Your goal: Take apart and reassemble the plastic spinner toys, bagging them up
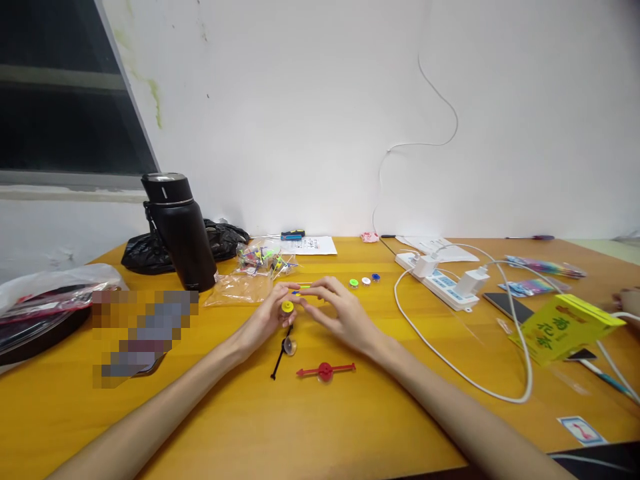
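Observation:
Over the middle of the table, my left hand (274,308) is closed around a small yellow round plastic piece (287,307). My right hand (340,312) reaches in from the right, fingers stretched and spread, their tips close to the left hand's. Between the fingertips shows a small blue piece (296,293); which hand touches it is unclear. Below the left hand lies a black arrow spinner (278,360) with a clear suction cup (290,347). A red arrow spinner (325,371) lies nearer to me. Beyond my right hand are green (353,283), white (367,281) and blue discs (376,277).
Behind my hands is a plastic bag of small coloured parts (263,259). A black flask (180,233) stands at left, near a pixelated flat item (150,333). On the right are a power strip (445,287), looping white cables, a yellow box (565,327) and another person's hand (631,301).

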A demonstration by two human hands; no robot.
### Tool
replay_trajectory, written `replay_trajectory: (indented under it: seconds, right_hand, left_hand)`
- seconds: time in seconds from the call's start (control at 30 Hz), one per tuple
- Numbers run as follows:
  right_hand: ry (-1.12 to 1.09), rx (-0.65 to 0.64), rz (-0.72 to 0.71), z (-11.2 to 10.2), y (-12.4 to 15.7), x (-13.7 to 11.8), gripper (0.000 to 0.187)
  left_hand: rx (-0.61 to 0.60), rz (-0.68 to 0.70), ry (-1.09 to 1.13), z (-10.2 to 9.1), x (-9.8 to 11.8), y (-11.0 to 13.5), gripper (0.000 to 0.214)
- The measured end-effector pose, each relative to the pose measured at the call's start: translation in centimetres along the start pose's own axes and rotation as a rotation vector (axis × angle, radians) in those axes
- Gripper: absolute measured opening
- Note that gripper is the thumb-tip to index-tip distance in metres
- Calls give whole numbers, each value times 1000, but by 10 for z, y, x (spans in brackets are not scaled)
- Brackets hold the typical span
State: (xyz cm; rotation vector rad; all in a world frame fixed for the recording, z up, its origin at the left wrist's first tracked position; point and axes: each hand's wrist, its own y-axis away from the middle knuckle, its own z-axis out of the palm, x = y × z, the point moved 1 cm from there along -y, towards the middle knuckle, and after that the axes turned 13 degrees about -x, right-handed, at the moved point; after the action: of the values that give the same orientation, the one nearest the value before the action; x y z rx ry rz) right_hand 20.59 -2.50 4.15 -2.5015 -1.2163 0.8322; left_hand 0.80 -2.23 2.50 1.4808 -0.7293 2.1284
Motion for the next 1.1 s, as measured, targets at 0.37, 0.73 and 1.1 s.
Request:
replay_trajectory:
  seconds: [0.37, 0.73, 1.1]
  right_hand:
    - [14, -44, -63, 12, 0, -11, 17]
    - [67, 246, 52, -18, -1, 11, 27]
    - [197, 259, 113, -46, 3, 35, 25]
  left_hand:
    - [-94, -61, -69, 11, -8, 3, 45]
    - [-34, -67, -590, -8, 0, 5, 30]
    - [-300, -157, -953, -7, 19, 16, 31]
